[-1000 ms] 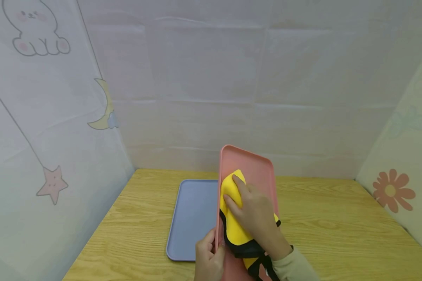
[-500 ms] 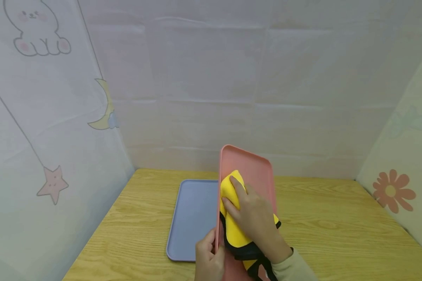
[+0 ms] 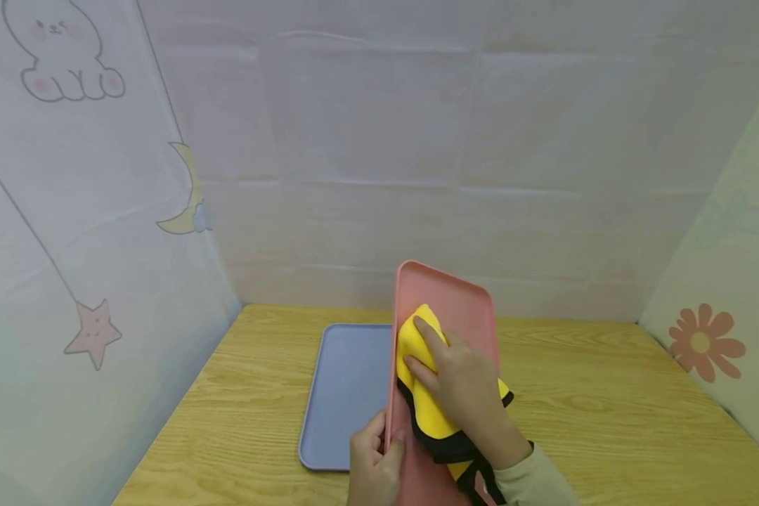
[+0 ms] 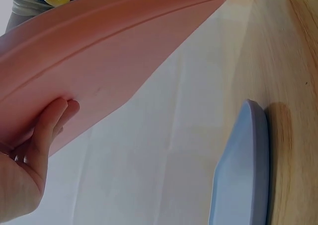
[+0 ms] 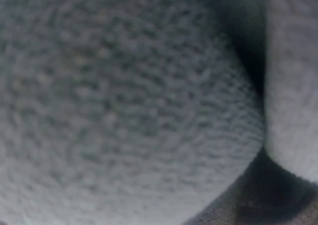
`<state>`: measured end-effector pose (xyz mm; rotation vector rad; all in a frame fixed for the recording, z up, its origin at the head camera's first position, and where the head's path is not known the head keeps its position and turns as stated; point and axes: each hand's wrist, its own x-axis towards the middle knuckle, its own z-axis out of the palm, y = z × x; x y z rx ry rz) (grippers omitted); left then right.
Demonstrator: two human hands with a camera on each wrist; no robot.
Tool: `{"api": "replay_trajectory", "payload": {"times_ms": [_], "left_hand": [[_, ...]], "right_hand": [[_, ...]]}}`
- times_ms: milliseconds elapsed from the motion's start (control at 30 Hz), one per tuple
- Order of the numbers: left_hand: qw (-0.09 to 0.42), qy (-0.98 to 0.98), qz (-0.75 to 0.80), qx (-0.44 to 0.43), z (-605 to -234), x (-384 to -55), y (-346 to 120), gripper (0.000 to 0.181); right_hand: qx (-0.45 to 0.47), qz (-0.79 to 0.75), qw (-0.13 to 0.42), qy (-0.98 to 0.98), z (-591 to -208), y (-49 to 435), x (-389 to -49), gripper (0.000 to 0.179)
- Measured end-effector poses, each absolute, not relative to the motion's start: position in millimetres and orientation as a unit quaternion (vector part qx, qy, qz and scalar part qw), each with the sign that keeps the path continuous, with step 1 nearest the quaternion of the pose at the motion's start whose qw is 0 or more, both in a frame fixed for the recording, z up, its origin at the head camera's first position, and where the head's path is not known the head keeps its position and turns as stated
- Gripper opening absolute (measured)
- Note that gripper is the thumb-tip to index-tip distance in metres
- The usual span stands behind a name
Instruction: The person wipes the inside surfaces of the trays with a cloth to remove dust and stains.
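Note:
A pink tray [image 3: 445,299] stands tilted up steeply in the head view, its inner face toward me. My left hand [image 3: 374,460] grips its left rim, thumb on the inner side. In the left wrist view, fingers [image 4: 49,118] of that hand lie against the tray's underside. My right hand [image 3: 464,383] holds a yellow cloth [image 3: 433,418] with black edging against the tray's inner face, thumb and index finger spread over it. Its other fingers are hidden. Black and yellow ends of the cloth hang below the wrist. Close, blurred grey fabric [image 5: 124,111] fills the right wrist view.
A blue-grey tray [image 3: 348,393] lies flat on the wooden table [image 3: 240,414], partly behind the pink one. Pale printed sheets [image 3: 367,140] rise along the table's back and both sides.
The right hand has shifted slightly on the tray with the cloth, whose lower folds now hang a little farther right. The left hand and the pink tray stay almost in place.

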<state>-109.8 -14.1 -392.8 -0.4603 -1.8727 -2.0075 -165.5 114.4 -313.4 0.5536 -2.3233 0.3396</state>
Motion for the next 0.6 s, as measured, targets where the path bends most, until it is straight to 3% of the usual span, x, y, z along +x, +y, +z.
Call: {"api": "replay_trajectory", "payload": {"times_ms": [600], "left_hand": [[0.175,-0.639,-0.733,-0.153,-389,-110,-17,0.03]], "right_hand": [[0.2,0.11,0.344,-0.911,-320,129,-172,0.049]]}}
